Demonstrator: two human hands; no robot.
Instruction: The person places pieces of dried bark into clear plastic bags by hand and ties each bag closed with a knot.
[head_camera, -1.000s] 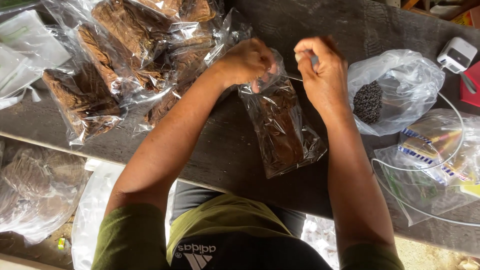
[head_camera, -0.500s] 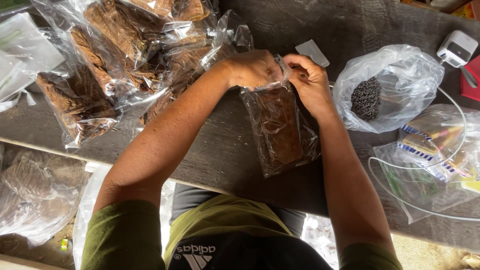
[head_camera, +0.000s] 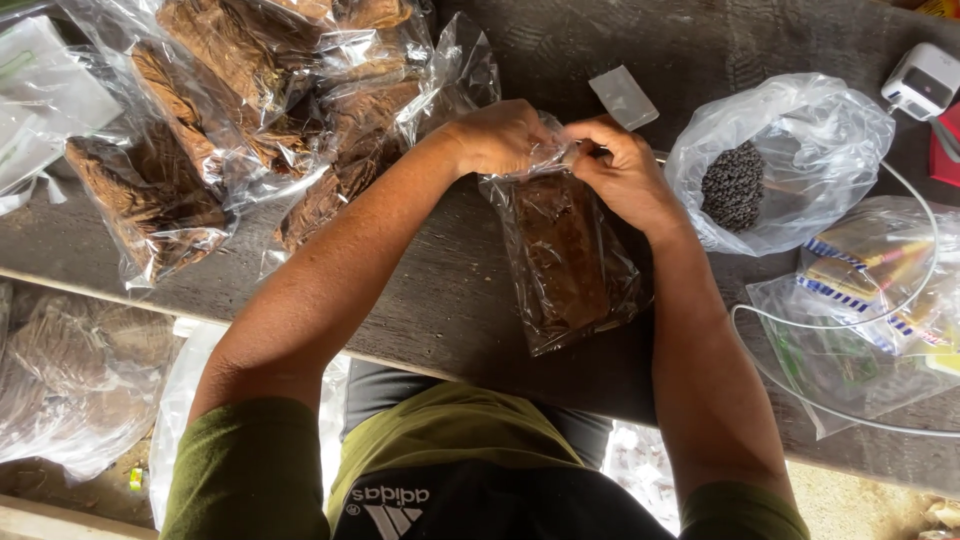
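Between both grips on the dark wooden desk (head_camera: 440, 300), the clear plastic bag of brown leaves (head_camera: 565, 260) has its mouth pinched shut by left hand (head_camera: 500, 135) and right hand (head_camera: 620, 165), which have drawn together.

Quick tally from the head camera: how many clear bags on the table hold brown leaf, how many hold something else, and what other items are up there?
Brown-leaf bags: 5, one pinched at its mouth by the left hand and right hand, bag in hand, and about 4 in the overlapping pile
Dark-pellet bag: 1
Bag of colourful packets: 1
White device: 1
Small clear sachet: 1
Total: 9
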